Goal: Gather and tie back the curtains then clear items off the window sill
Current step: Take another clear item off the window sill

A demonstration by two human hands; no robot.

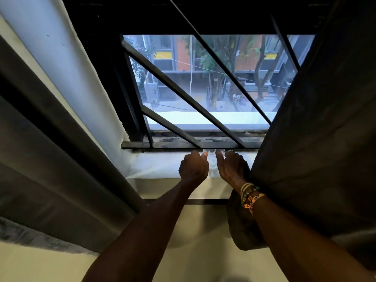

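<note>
Both left hand (194,167) and right hand (232,167) flank clear object (212,162) on sill (158,165).

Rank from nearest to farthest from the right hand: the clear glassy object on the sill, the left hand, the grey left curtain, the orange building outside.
1. Clear glassy object, just left of the right hand, on the sill.
2. Left hand, beyond that object.
3. Grey curtain, far left.
4. Orange building, outside across the street.
</note>
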